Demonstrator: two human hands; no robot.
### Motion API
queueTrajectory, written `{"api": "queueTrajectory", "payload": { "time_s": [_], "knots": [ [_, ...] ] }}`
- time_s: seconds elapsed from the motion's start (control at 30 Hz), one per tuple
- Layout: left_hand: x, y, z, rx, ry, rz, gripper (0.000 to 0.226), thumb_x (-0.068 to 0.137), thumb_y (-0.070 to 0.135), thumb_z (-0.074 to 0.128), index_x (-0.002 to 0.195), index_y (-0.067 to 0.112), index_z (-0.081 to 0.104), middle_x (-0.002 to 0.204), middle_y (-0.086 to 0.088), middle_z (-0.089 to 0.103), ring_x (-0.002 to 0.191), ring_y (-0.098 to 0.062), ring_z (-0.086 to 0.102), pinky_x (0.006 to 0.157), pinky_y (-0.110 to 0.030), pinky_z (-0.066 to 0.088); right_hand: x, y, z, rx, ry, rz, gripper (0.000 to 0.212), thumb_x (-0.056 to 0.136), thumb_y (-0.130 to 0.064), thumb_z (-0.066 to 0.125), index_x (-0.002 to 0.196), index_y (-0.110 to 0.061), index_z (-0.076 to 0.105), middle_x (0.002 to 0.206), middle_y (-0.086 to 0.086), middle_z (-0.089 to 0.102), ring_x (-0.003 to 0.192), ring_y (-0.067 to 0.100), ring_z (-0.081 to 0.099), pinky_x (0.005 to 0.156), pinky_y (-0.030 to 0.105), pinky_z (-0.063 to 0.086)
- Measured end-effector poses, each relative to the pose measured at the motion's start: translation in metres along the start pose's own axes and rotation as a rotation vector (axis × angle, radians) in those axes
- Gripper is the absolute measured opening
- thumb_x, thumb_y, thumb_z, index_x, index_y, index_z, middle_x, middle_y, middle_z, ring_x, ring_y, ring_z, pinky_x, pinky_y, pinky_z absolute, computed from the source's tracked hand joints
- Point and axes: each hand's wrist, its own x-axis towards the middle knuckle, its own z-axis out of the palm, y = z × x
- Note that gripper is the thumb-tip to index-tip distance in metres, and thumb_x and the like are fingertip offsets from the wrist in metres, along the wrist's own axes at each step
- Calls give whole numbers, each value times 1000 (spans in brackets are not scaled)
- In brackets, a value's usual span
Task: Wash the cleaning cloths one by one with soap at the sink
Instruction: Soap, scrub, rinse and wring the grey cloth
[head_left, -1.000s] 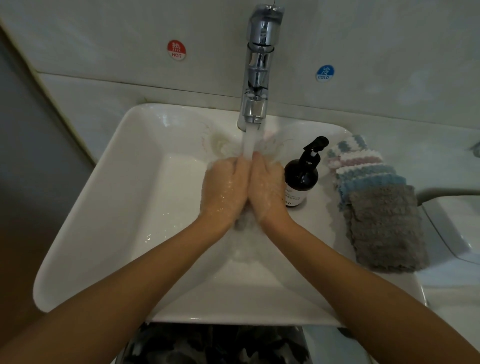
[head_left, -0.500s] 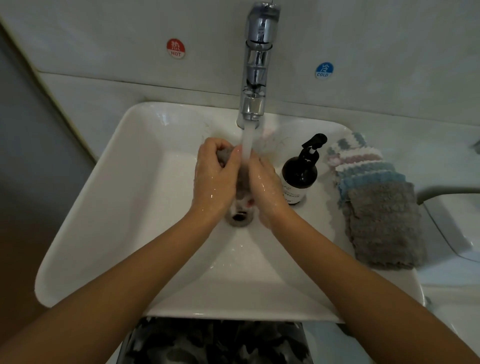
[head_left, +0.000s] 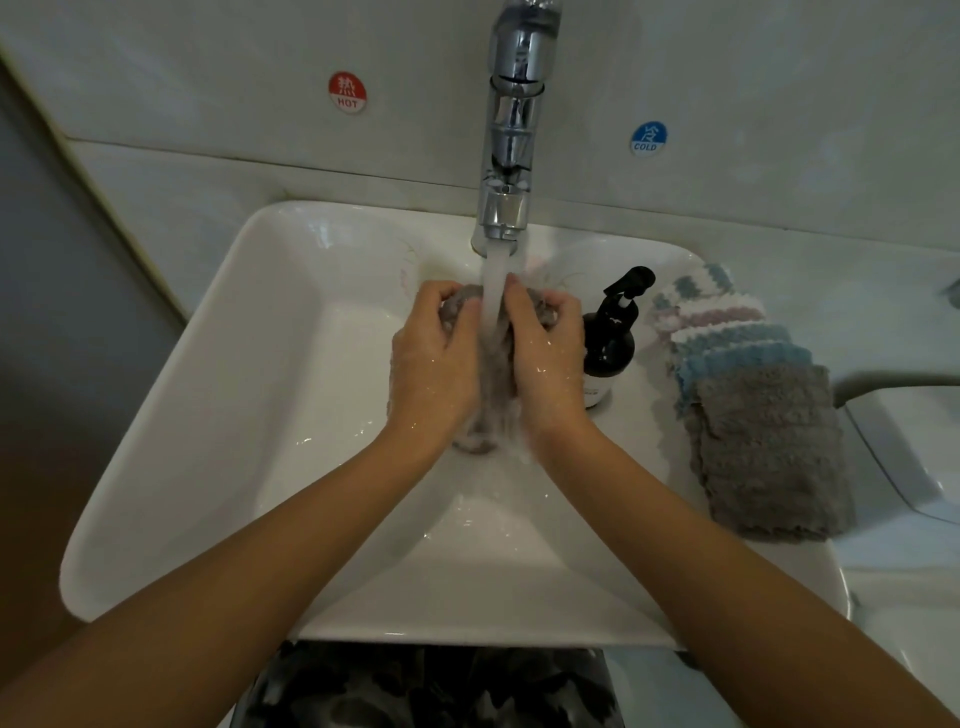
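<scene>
1. One grey cloth (head_left: 493, 374) is under the tap stream (head_left: 494, 280), left hand (head_left: 434, 358) and right hand (head_left: 548, 353) each gripping it over the sink (head_left: 208, 415).
2. Several cloths (head_left: 748, 384) wait stacked on the rim, apparently unwashed.

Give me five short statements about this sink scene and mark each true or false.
1. Water runs from the tap. True.
2. Both hands, left hand and right hand, hold a grey cloth under the stream. True.
3. The soap bottle stands left of the hands. False: it stands to their right.
4. The cloth pile lies inside the basin. False: it lies on the sink's right edge.
5. A grey cloth tops the pile. True.
</scene>
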Motion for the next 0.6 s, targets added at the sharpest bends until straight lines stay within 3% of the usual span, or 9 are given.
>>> {"api": "queueTrajectory", "payload": {
  "time_s": [0.1, 0.17, 0.23, 0.3, 0.4, 0.47, 0.5, 0.57, 0.6],
  "knots": [
    [-3, -2, 0, 5, -17, 9, 14, 102, 37, 42, 115, 36, 47, 92, 13, 65, 85, -6, 65, 79, -39, 58, -5, 6, 3, -84, -103, -89, 27, 92, -41, 62, 114, -30, 49, 97, -16, 62, 88, -3, 63, 81, 23, 53],
    [-7, 0, 2, 37, -55, 2, 21, 102, 44, 36, 119, 36, 44, 102, 9, 66, 90, -11, 65, 81, -43, 57, -7, 11, 4, -144, -152, -139, 23, 93, -45, 59, 112, -36, 48, 95, -18, 63, 83, -9, 62, 74, 17, 51],
    [-9, 1, 5, 61, -73, -36, 22, 103, 46, 31, 114, 32, 42, 100, 8, 64, 88, -10, 64, 80, -42, 56, -6, 14, 5, -127, -137, -144, 14, 96, -44, 56, 105, -35, 52, 90, -15, 65, 80, -7, 64, 69, 18, 51],
    [-8, 1, 9, 59, -73, -84, 23, 103, 46, 30, 108, 28, 44, 90, 11, 62, 82, -6, 63, 75, -35, 55, -3, 20, 9, -104, -79, -128, 16, 97, -44, 55, 97, -28, 58, 82, -10, 67, 78, 3, 67, 69, 27, 55],
    [-6, 1, 12, 135, -65, -119, 26, 103, 47, 33, 99, 26, 48, 79, 15, 56, 78, 7, 60, 59, -7, 42, 7, 30, 18, -158, -38, -75, 25, 96, -46, 56, 87, -24, 65, 74, -5, 68, 77, 14, 69, 73, 41, 57],
    [-6, 1, 14, 114, -37, -128, 36, 100, 52, 35, 93, 23, 55, 78, 11, 60, 78, -2, 63, 60, -11, 44, 11, 38, 20, -199, -103, -26, 26, 98, -42, 53, 86, -23, 67, 73, -5, 66, 75, 9, 68, 79, 38, 56],
    [-6, 1, 15, 93, -21, -139, 43, 99, 55, 34, 91, 22, 60, 78, 8, 64, 77, -6, 64, 63, -19, 47, 11, 37, 19, -204, -144, 7, 26, 100, -43, 50, 91, -25, 68, 77, -9, 65, 78, 2, 66, 85, 33, 55],
    [-7, 1, 14, 58, 12, -169, 47, 98, 57, 35, 87, 24, 67, 76, 6, 67, 74, -8, 65, 64, -27, 50, 4, 29, 15, -258, -156, -30, 28, 100, -41, 44, 105, -26, 67, 87, -18, 63, 86, -7, 62, 83, 18, 49],
    [-8, 2, 15, 36, 22, -178, 45, 99, 54, 38, 83, 24, 68, 73, 6, 68, 71, -7, 65, 62, -25, 50, 0, 24, 14, -234, -141, -42, 27, 98, -41, 45, 102, -25, 67, 90, -16, 65, 89, -2, 64, 83, 22, 50]
  ]
}}
